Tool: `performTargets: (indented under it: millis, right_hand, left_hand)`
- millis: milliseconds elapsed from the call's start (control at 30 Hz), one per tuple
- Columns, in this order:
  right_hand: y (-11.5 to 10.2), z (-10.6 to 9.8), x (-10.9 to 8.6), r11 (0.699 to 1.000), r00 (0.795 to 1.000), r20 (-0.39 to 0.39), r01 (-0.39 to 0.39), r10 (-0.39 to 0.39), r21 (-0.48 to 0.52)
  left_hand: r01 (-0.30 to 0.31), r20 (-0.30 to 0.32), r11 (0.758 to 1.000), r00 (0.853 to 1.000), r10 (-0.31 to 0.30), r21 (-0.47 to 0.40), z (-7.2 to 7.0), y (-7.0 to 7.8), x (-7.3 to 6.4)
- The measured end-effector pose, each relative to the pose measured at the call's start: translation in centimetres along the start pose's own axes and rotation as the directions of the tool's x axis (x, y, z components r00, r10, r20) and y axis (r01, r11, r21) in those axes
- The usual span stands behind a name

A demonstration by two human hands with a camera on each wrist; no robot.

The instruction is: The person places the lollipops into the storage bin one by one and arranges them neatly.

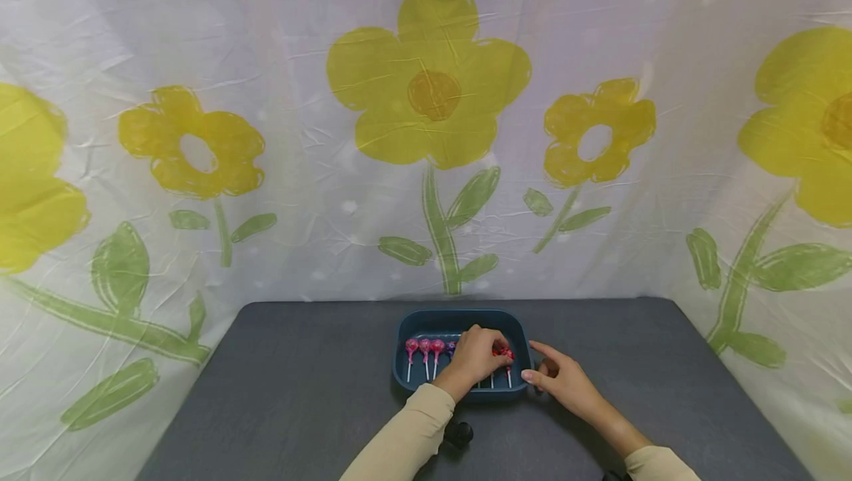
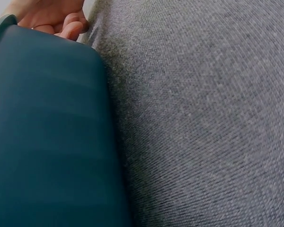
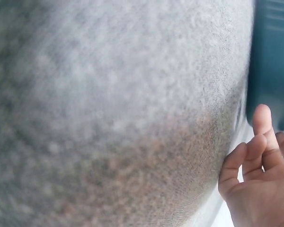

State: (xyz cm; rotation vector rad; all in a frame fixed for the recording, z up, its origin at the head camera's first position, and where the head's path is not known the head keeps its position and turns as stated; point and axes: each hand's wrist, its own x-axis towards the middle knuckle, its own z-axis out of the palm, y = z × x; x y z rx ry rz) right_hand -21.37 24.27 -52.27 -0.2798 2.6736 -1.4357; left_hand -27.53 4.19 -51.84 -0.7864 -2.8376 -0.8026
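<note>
A dark blue-green tray [image 1: 459, 314] stands on the table and holds a row of lollipops. Three pink lollipops [image 1: 437, 345] lie at its left end, sticks toward the person. Partly behind the left wrist shows a purple lollipop [image 1: 450, 346]. At the right end is a red lollipop [image 1: 509, 355]. The left hand [image 1: 474, 357] reaches over the tray, thumb and fingers pinching a red lollipop head beside it. The right hand [image 1: 566, 383] rests at the tray's right end, fingers loosely bent, thumb at the rim; the left wrist view shows its fingers beyond the tray corner.
A dark grey table [image 1: 313, 385] surrounds the tray. Behind and at both sides hangs a white cloth [image 1: 299, 244] with yellow flowers. A black wrist camera [image 1: 459, 434] sits below the left wrist, in front of the tray.
</note>
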Motion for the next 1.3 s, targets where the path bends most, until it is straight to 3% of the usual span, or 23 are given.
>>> performTargets:
  millis: [467, 800, 1000, 1133, 1300]
  right_hand:
    - [0.1, -0.3, 0.0, 1.0, 1.0, 0.015, -0.001, 0.0, 0.022]
    - [0.2, -0.6, -0.3, 1.0, 1.0, 0.029, -0.002, 0.001, 0.028]
    - [0.0, -1.1, -0.1, 1.0, 0.999, 0.055, 0.002, -0.003, 0.001]
    - [-0.4, -1.3, -0.1, 0.998, 0.999, 0.038, -0.012, 0.014, -0.066]
    - [-1.5, -1.9, -0.9, 0.958, 0.995, -0.099, -0.027, -0.002, -0.287]
  left_hand:
    - [-0.031, -0.012, 0.998, 0.999, 0.031, 0.048, -0.1, 0.3, 0.1]
    - [-0.017, 0.002, 0.998, 1.0, 0.017, 0.062, 0.4, 0.6, 0.2]
    - [-0.042, -0.024, 0.998, 0.999, 0.043, 0.046, 0.2, 0.5, 0.5]
    - [-0.045, -0.043, 0.999, 0.998, 0.044, -0.013, -1.3, 0.5, 0.1]
    - [-0.061, -0.087, 0.998, 0.994, 0.061, 0.006, -5.2, 0.2, -1.4]
